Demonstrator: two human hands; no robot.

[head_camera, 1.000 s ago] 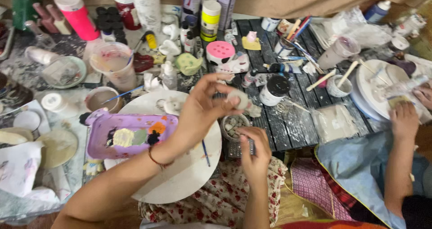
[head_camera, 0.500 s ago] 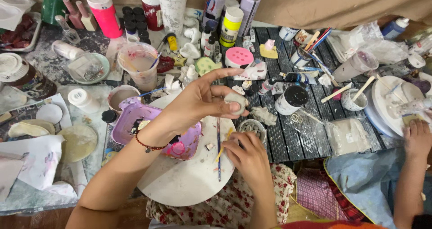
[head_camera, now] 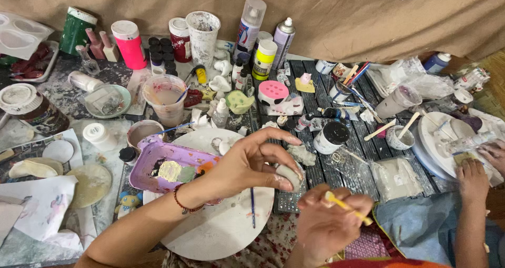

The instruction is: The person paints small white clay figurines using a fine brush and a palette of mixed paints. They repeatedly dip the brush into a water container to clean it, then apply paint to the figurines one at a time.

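1. The left hand (head_camera: 247,165) pinches a small pale grey clay figure (head_camera: 288,176) between thumb and fingertips, held above the edge of a round white work board (head_camera: 221,231).
2. The right hand (head_camera: 329,223) is closed around a thin yellow-handled paintbrush (head_camera: 344,207), its tip near the figure.
3. The figure looks light, stiff and likely brittle; any wet paint would smear, so gripping its bare ends seems safest.
4. 1 purple plastic paint tray (head_camera: 173,165) sits under the left wrist.
5. 1 blue brush (head_camera: 252,207) lies on the board.
6. 2 spray cans (head_camera: 250,26) stand against the brown cloth backdrop (head_camera: 336,15).
7. 1 other person's hand (head_camera: 473,181) rests at the right, beside a second white board (head_camera: 436,152).
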